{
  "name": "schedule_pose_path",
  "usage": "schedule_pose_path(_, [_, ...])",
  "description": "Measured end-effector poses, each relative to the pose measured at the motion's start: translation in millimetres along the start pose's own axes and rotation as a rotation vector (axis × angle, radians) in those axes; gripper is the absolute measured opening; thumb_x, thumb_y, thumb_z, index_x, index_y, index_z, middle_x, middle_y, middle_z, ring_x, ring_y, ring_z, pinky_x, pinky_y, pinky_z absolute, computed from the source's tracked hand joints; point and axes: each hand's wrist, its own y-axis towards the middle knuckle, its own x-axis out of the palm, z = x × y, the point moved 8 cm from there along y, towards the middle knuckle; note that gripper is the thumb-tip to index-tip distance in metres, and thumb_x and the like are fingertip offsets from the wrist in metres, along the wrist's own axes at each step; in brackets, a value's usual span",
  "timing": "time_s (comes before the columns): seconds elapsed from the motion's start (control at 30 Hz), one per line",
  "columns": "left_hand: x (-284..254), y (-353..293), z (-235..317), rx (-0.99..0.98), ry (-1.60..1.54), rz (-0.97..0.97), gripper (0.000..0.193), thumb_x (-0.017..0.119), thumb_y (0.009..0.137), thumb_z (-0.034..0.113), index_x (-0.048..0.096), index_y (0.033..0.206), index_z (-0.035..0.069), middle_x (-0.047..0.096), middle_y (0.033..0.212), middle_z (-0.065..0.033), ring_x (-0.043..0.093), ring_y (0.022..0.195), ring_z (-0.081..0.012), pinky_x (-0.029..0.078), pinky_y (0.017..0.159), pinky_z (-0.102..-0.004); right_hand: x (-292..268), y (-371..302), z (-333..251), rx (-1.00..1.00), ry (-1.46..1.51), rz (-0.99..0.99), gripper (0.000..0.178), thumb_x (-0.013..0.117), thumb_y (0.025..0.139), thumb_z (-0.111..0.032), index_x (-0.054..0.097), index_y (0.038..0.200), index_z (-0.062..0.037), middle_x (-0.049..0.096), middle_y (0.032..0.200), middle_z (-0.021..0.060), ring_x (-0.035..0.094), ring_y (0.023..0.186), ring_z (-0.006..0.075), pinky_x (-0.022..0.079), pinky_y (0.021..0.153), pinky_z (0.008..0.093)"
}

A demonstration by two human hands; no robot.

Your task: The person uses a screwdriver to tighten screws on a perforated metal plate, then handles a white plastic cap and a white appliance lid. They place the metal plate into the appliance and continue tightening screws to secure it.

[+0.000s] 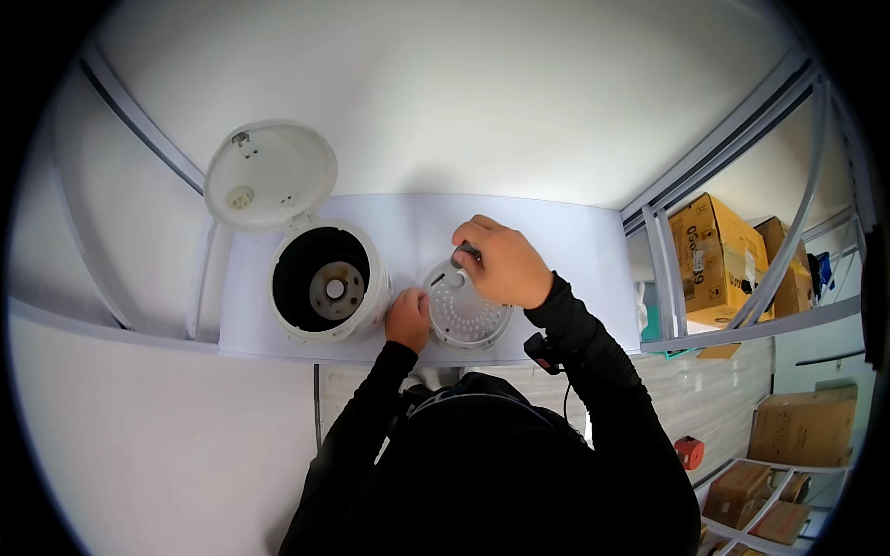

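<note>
A white rice cooker (pixel 378 295) stands on the left part of the table, its lid (pixel 287 176) swung up and back. Its dark inside shows a round metal heating plate (pixel 345 298). To its right lies a pale round plate (pixel 461 313) dotted with holes or bumps. My left hand (pixel 408 320) is closed at that plate's left edge, seemingly gripping it; its fingertips are partly hidden. Over the plate's far part, my right hand (pixel 508 264) pinches a small dark grey cylindrical piece (pixel 466 251). I cannot tell exactly what kind of piece this is, or whether it touches the plate.
The white table (pixel 565 241) backs onto a pale wall and has metal frame posts (pixel 666 269) at its sides. Cardboard boxes (pixel 718 259) sit beyond the right frame. More cartons (pixel 802 426) and a red object (pixel 689 452) are at the lower right.
</note>
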Motion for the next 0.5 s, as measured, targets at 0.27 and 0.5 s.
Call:
schedule_pose_path(0.27, [1.9, 1.8, 24.4, 0.247, 0.021, -0.042, 0.015, 0.070, 0.097, 0.016, 0.077, 0.103, 0.005, 0.069, 0.097, -0.0147, 0.067, 0.095, -0.0376, 0.054, 0.085, -0.0468, -14.8, -17.5, 16.9, 0.049, 0.023, 0.016, 0.017, 0.075, 0.094, -0.006, 0.068, 0.108, -0.0046, 0.069, 0.102, 0.0119, 0.070, 0.071, 0.0304, 0.055, 0.066, 0.0386])
schedule_pose_path(0.5, [8.0, 4.4, 33.4, 0.300, 0.152, -0.187, 0.018, 0.066, 0.093, 0.009, 0.078, 0.106, 0.009, 0.071, 0.096, -0.0112, 0.065, 0.094, -0.0379, 0.053, 0.083, -0.0495, -4.9, -36.0, 15.2, 0.015, 0.018, -0.094, 0.017, 0.076, 0.094, -0.008, 0.068, 0.108, -0.0060, 0.068, 0.102, 0.0102, 0.068, 0.067, 0.0300, 0.054, 0.064, 0.0401])
